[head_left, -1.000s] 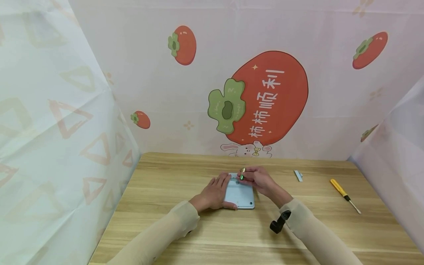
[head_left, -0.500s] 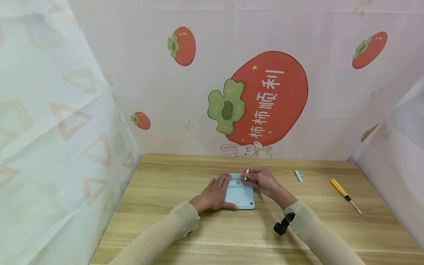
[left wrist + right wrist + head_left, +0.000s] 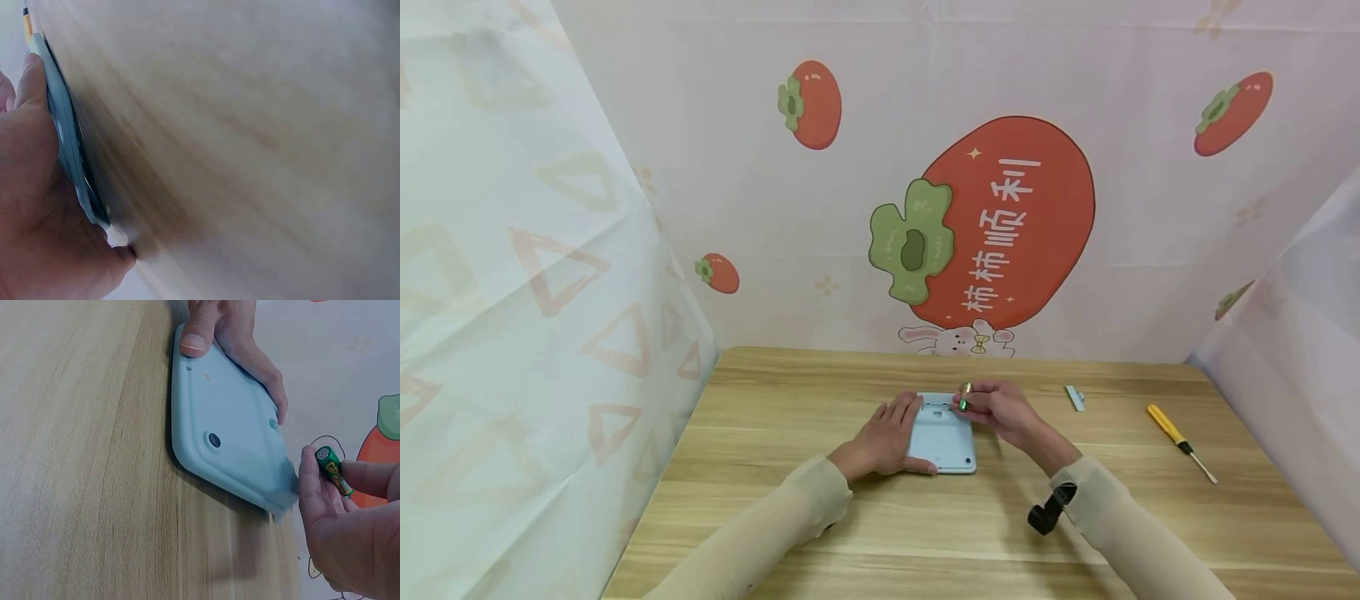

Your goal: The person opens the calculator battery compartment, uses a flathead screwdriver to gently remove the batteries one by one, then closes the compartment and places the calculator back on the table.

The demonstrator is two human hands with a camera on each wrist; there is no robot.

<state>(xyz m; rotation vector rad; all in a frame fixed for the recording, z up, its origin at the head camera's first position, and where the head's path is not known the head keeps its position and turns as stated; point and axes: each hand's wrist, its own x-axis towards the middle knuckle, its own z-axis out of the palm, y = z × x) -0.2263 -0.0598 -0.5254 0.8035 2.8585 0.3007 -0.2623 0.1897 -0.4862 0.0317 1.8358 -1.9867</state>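
A light-blue flat device (image 3: pixel 943 443) with rounded corners lies back side up on the wooden table. Near its far edge is an uncovered battery compartment (image 3: pixel 936 406). My left hand (image 3: pixel 882 439) holds the device from the left, its thumb (image 3: pixel 195 342) at the near edge and its fingers reaching toward the far edge. Between thumb and fingers, my right hand (image 3: pixel 1006 410) pinches a green and gold battery (image 3: pixel 334 471). That battery is tilted, just right of the compartment and over the device's far right corner in the head view.
A small light-blue battery cover (image 3: pixel 1075 398) lies at the back right of the table. Farther right is a screwdriver (image 3: pixel 1180 442) with a yellow handle. White patterned sheets (image 3: pixel 760 192) stand behind the table and at both sides.
My right hand has moved a little to the right with the battery, showing more of the compartment. The left hand and the device have stayed in place.
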